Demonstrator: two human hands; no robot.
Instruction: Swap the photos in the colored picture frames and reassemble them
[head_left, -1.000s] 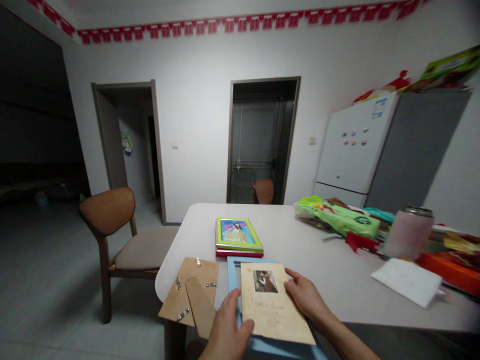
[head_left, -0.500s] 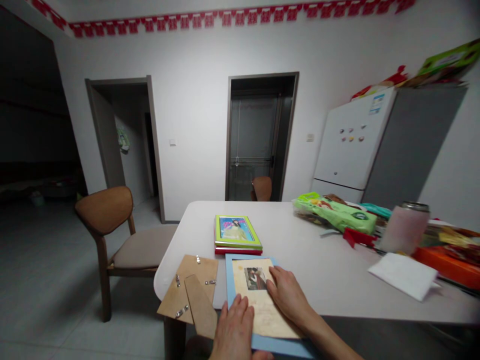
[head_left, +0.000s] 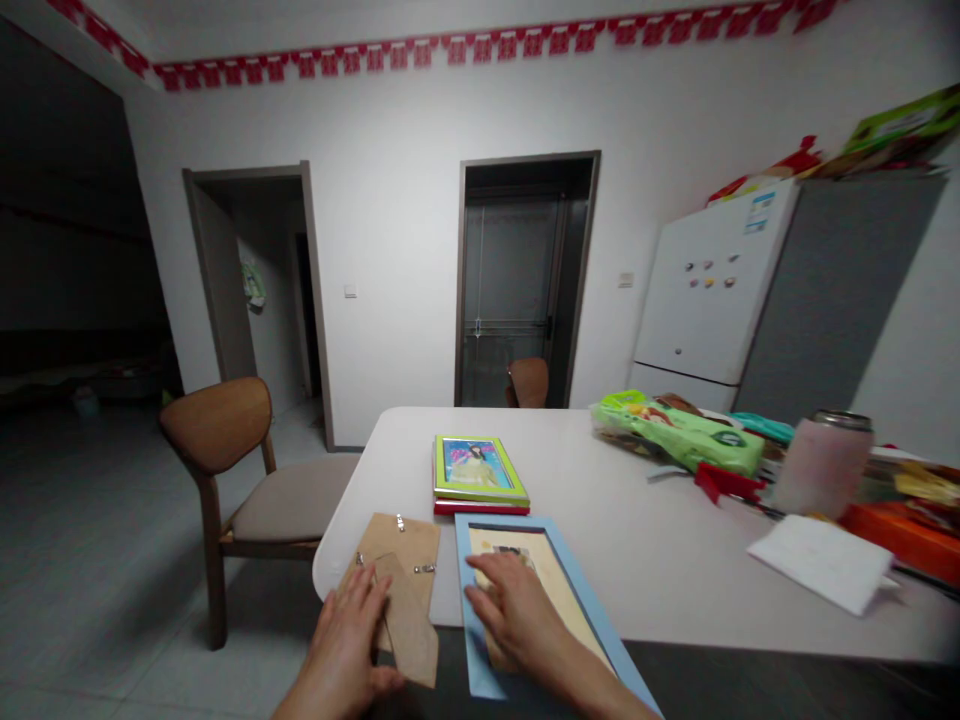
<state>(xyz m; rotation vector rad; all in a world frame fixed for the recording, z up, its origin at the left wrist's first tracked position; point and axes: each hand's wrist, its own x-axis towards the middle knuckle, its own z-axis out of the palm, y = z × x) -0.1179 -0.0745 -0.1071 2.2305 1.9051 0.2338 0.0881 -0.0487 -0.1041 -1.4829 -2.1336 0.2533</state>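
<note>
My left hand [head_left: 341,635] lies over a brown backing board [head_left: 409,540] with metal clips, its fingers on the board and the thumb apart near the lower end of the stand leg [head_left: 412,630]. To the right is a light blue picture frame [head_left: 587,600], with a cream printed sheet [head_left: 555,585] showing inside its border. Above the sheet my right hand [head_left: 521,615] has its fingers slightly bent and apart, hiding most of the small picture; whether the fingertips touch I cannot tell. Neither hand has anything enclosed in it.
A green picture frame [head_left: 517,490] rests on a red one [head_left: 480,507] just behind. On the table's right are a green snack bag [head_left: 697,440], a pink jar [head_left: 825,465] and white tissue [head_left: 821,560]. A chair [head_left: 292,505] stands at the left.
My left hand has moved left from the blue frame onto the backing board. My right hand has shifted left over the sheet. The sheet, earlier on top of the blue frame, now shows within its border.
</note>
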